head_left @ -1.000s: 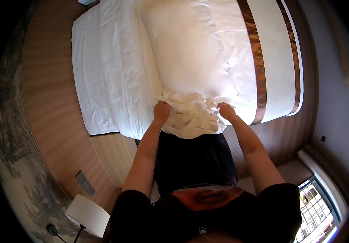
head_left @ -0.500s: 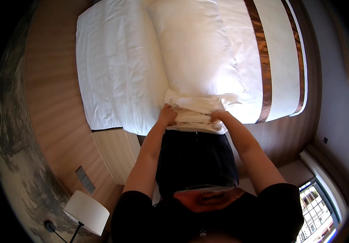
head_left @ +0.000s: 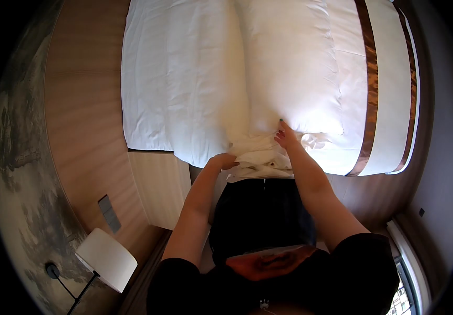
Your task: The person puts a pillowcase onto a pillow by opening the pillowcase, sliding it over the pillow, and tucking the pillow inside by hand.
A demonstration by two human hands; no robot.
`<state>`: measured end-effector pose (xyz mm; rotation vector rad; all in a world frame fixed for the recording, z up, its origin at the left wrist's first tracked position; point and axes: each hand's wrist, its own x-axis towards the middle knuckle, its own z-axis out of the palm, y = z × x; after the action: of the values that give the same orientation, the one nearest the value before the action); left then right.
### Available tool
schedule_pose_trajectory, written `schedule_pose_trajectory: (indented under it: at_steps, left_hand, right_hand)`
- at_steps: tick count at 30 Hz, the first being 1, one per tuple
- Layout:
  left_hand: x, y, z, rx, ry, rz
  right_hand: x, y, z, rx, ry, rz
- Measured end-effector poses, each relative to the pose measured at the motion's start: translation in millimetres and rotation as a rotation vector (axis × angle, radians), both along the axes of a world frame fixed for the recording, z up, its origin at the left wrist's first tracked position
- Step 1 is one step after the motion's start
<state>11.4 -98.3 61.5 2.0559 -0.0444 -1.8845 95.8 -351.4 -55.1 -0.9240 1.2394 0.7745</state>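
Note:
A plump white pillow point(head_left: 289, 68) lies on the bed, its near end running into the bunched, open end of a white pillowcase point(head_left: 260, 157) in front of my body. My left hand point(head_left: 224, 161) is closed at the left edge of the bunched cloth; its fingertips are partly hidden there. My right hand point(head_left: 286, 136) is over the right near part of the pillow, index finger stretched forward against it and the other fingers loosely bent apart. Nothing is gripped in that hand. Left of this pillow lies another white pillow point(head_left: 189, 79).
The bed's white cover has brown shiny stripes point(head_left: 372, 79) on the right. A wooden bedside cabinet point(head_left: 158, 184) stands at the near left, beside a wood headboard panel point(head_left: 84, 105). A wall lamp point(head_left: 108, 260) juts out at lower left. A window point(head_left: 402, 294) is at lower right.
My right hand has let go of the bunched cloth and moved forward onto the pillow. My left hand stays at the cloth's left edge. The view has shifted, so the bed appears farther right.

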Motion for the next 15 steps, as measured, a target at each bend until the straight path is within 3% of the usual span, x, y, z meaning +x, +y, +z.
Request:
schedule_pose_trajectory:
  at_steps: [1,4,8,11,14,15]
  left_hand:
    - [1.6,-0.5,8.2,0.012,0.024,0.134]
    - [-20.7,5.4,-16.7,-0.095,-0.235,-0.04]
    - [-6.5,-1.6,14.3,-0.089,-0.395,-0.179]
    - [-4.0,-8.0,13.0,0.023,-0.489,-0.055]
    - [-0.7,-18.8,-9.0,0.092,-0.667,-0.098]
    - [6.0,-23.2,-4.0,-0.011,-0.868,-0.069]
  right_hand:
    - [3.1,9.2,5.0,-0.039,0.011,-0.012]
    - [10.4,25.5,28.8,-0.19,0.12,-0.101]
    - [4.3,7.4,7.5,0.132,-0.11,-0.245]
    - [11.0,5.2,5.2,0.216,-0.204,-0.139]
    - [23.6,11.8,50.3,0.273,-0.249,-0.072]
    - [24.4,13.5,68.5,0.288,-0.294,-0.071]
